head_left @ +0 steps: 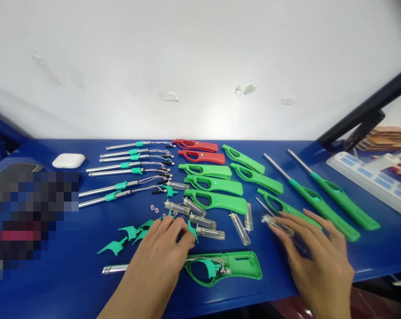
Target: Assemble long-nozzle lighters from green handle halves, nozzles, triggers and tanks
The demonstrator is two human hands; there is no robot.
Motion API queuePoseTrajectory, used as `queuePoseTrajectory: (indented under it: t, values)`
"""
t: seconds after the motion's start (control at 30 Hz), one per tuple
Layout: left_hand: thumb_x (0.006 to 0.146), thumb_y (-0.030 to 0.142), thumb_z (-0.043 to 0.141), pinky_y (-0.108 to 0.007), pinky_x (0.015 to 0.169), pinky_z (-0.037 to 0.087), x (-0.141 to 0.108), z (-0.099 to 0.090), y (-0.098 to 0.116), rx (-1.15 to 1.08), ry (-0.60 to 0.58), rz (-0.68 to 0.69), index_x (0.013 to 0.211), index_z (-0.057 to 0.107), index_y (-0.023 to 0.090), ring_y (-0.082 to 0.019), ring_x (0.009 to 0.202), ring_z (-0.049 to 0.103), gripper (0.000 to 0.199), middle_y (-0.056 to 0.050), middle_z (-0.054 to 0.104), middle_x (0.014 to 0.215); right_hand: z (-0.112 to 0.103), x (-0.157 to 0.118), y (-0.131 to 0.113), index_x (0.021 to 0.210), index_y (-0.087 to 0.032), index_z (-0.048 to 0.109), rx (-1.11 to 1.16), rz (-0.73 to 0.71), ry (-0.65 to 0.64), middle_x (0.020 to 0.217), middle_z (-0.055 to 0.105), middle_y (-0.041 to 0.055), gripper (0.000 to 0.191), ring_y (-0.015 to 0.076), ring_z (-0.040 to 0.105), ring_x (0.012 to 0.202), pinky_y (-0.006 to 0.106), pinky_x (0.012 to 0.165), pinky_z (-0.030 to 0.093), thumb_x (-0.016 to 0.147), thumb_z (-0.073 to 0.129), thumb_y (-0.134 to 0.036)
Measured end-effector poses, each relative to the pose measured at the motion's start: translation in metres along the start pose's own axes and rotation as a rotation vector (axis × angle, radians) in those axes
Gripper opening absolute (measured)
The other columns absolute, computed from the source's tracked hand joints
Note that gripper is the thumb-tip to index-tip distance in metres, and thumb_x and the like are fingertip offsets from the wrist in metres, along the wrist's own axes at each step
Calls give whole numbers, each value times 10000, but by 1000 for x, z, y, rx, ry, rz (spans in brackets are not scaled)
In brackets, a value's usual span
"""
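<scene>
My right hand pinches a clear lighter fuel tank between thumb and fingers, close to a green handle shell. With curled fingers, my left hand reaches down among teal triggers and tiny pale clips; its fingertips are hidden. Below it lies an opened green lighter half, holding a teal trigger and wires, with a metal tube running out to the left. Several more clear fuel tanks are scattered between my hands.
Metal lighter tubes with wires line the left. Red shells and green shells sit mid-table. Two assembled green lighters lie right, by a white power strip. A white earbud case stands at left, near a blurred-out item.
</scene>
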State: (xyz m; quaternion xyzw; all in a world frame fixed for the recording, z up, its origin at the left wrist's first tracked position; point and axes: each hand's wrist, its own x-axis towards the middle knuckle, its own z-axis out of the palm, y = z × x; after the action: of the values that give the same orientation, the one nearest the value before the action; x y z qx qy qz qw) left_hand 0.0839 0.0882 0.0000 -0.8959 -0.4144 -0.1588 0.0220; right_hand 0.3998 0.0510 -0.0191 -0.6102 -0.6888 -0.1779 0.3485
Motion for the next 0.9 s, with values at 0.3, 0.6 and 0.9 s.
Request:
queuePoseTrajectory:
  t: [0.3, 0.6, 0.9]
  values:
    - [1059, 44, 322, -380, 831, 599, -4, -21, -2, 38, 49, 25, 1004, 708, 195, -233, 882, 730, 418, -55, 748, 974, -7, -5, -3, 1102, -239, 760, 26, 42, 36, 993, 782, 38, 115, 276, 686, 1103, 609, 1172, 441, 1016, 699, -286]
    - [1050, 420, 628, -114, 590, 550, -22, -30, -8, -473, 227, -506, 1158, 716, 365, -75, 702, 738, 150, 97, 785, 967, -16, 3, -84, 1247, -194, 731, 392, -174, -86, 970, 744, 23, 323, 191, 687, 975, 393, 1043, 545, 932, 731, -124]
    - [1034, 223, 609, -115, 717, 574, -25, -24, 22, -835, 252, -511, 1242, 739, 451, -54, 767, 728, 335, 72, 728, 1045, 5, -13, -138, 1073, -209, 773, 479, -13, -64, 790, 726, -18, 134, 166, 669, 797, 479, 1076, 473, 1002, 675, -150]
